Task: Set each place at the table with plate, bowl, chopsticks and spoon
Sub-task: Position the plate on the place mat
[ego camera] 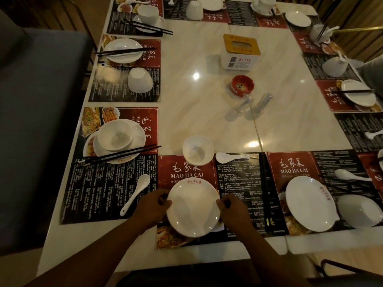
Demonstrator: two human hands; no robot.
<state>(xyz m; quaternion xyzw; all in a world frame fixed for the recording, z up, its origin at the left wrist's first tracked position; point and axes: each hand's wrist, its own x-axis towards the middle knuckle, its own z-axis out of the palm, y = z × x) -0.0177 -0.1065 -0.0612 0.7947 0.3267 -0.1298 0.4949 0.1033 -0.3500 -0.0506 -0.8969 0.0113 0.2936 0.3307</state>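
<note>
Both hands are on it: left hand (pixel 154 206) pinches the plate (pixel 193 208) by its left rim, right hand (pixel 230 208) by the right, plate squarely between them. Bowl (pixel 198 150) sits straight ahead, past the plate; spoon (pixel 230 156) lies beyond the right hand, handle running sideways.

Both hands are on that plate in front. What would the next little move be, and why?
Probably let go of the plate and lift the bowl onto it. The left hand and right hand grip its edges over the placemat, the bowl stands empty just beyond, and the neighbour's bowl on the left sits on the neighbour's plate.
</note>
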